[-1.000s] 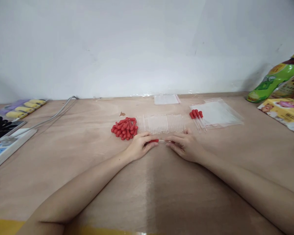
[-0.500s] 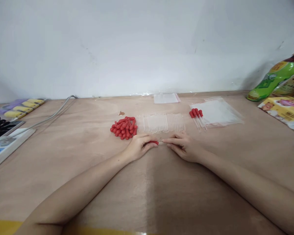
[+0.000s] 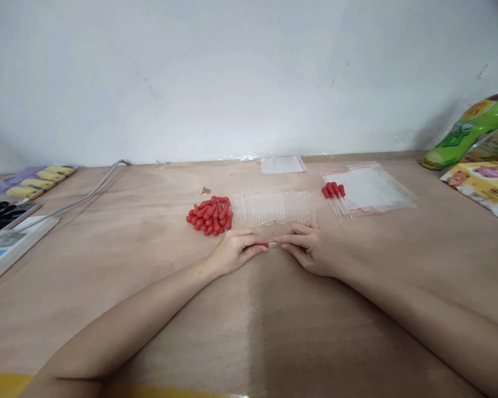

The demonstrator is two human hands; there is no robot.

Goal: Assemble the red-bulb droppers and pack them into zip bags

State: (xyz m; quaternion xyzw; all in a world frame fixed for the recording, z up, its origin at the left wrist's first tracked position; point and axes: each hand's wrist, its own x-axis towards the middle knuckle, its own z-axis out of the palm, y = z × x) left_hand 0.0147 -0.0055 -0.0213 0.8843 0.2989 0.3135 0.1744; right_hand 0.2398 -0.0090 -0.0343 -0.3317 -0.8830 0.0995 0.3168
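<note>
My left hand [image 3: 240, 250] is closed on a red rubber dropper bulb [image 3: 265, 244], of which only the tip shows past the fingers. From that bulb a clear glass dropper tube [image 3: 273, 245] reaches to my right hand [image 3: 307, 247], which pinches its other end. Whether the tube sits inside the bulb or only meets it, I cannot tell. A heap of red bulbs [image 3: 209, 215] lies beyond my left hand. Beside it a row of clear tubes [image 3: 269, 207] is laid side by side. Several droppers with red bulbs [image 3: 335, 198] rest together farther right.
Clear plastic bags [image 3: 373, 188] lie behind the droppers, and a small white bag [image 3: 282, 165] lies near the wall. A green bottle [image 3: 468, 132] and a yellow package [image 3: 477, 179] stand at the right. At the left are a power strip [image 3: 20, 243] and its grey cable [image 3: 95, 190].
The left fingers now cover more of the red bulb. Both hands stay in nearly the same place, and the view has shifted slightly.
</note>
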